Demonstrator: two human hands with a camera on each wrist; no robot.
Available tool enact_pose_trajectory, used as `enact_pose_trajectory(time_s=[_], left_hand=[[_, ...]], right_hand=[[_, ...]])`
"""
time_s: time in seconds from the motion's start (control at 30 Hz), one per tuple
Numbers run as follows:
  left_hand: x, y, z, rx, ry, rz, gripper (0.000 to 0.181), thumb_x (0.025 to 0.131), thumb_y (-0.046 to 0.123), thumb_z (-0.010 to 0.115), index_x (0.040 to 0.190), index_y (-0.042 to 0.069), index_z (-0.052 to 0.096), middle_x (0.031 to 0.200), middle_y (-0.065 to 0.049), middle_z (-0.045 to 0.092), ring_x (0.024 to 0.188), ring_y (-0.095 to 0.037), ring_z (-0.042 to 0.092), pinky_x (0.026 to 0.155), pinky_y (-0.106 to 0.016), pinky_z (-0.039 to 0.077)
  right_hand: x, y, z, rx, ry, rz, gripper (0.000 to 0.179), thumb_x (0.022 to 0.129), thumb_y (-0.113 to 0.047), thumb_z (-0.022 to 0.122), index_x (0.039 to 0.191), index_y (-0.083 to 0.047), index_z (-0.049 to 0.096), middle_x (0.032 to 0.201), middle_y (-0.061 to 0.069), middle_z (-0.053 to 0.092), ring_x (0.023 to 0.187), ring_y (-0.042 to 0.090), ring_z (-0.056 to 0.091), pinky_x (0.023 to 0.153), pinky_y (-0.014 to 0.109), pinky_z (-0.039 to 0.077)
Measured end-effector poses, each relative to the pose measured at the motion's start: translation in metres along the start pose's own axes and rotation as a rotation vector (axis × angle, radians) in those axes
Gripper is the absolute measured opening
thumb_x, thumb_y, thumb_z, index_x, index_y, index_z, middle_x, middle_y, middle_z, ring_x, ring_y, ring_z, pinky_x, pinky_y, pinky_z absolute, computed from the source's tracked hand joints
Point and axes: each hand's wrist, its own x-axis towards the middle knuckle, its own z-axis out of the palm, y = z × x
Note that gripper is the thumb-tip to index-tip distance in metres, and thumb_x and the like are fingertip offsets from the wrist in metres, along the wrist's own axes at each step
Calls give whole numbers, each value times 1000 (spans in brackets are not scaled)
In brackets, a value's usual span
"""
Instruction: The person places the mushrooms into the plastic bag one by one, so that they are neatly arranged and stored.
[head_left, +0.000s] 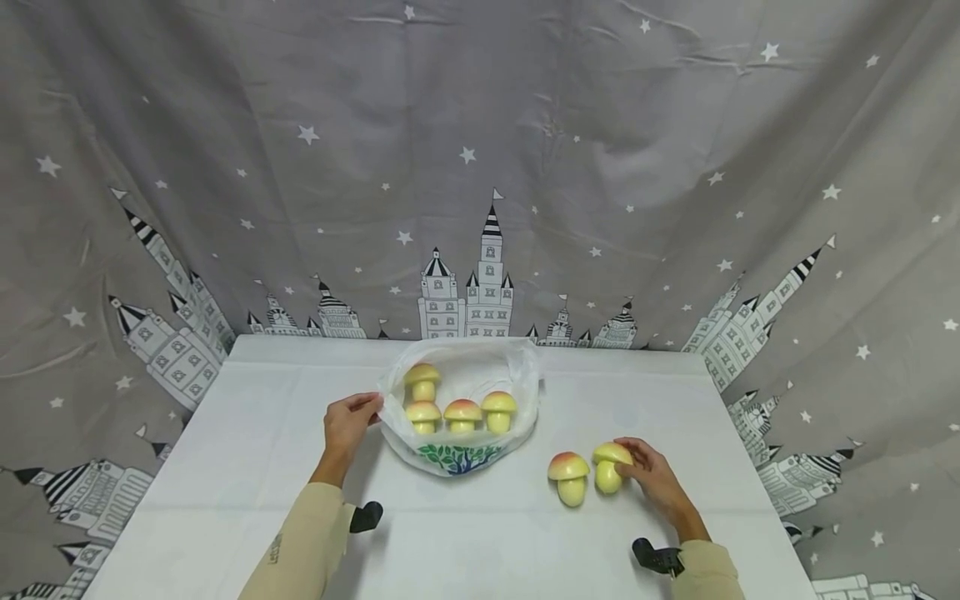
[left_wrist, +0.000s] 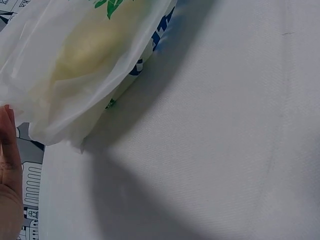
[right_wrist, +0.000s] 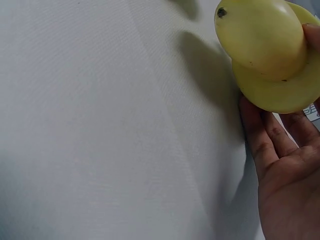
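A white plastic bag (head_left: 468,448) with a printed green and blue tree lies with its mouth spread wide. Several toy mushrooms (head_left: 462,411) with yellow and reddish caps sit inside it. At the bag's left rim my left hand (head_left: 348,429) pinches the plastic; in the left wrist view only part of those fingers (left_wrist: 9,145) shows. My right hand (head_left: 652,475) holds a yellow mushroom (head_left: 609,477) by its cap, thumb on one side and fingers on the other. The right wrist view shows this mushroom's rounded stem (right_wrist: 260,37) from below. Just left of it is another mushroom (head_left: 569,490) with a reddish cap.
Under everything is a white-covered table (head_left: 480,542). A grey curtain (head_left: 360,167) printed with stars and castles hangs behind it and along both sides. Each wrist carries a black camera mount, the left one (head_left: 366,517) near the table's front.
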Motion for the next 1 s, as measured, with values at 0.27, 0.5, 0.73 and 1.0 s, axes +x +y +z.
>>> enact_pose_trajectory(time_s=[0.27, 0.5, 0.73, 1.0], left_hand=[[-1, 0, 0, 4, -1, -4, 30, 93, 13, 64, 115, -7, 65, 105, -20, 67, 69, -2, 61, 65, -12, 52], [0, 1, 1, 6, -5, -1, 30, 93, 13, 64, 115, -7, 65, 106, -20, 67, 69, -2, 61, 65, -12, 52], [0, 1, 1, 9, -9, -5, 31, 93, 14, 64, 115, -7, 65, 106, -20, 67, 70, -2, 62, 66, -14, 53], [1, 0, 3, -5, -12, 3, 30, 92, 12, 65, 114, -7, 65, 105, -20, 67, 69, -2, 62, 65, -12, 52]], right_hand=[[3, -8, 5, -12, 24, 23, 56, 88, -16, 70, 136, 2, 47, 137, 19, 50, 106, -3, 53, 90, 12, 43], [7, -16, 10, -58, 58, 34, 59, 88, -20, 71, 138, 0, 46, 140, 18, 48, 122, 13, 50, 97, 16, 42], [16, -21, 13, -88, 103, 35, 55, 88, -17, 70, 136, 0, 47, 139, 18, 49, 127, 27, 46, 94, 15, 43], [21, -35, 12, -118, 119, 20, 55, 87, -14, 72, 137, -3, 50, 137, 17, 48, 121, 29, 54, 88, 18, 45]])
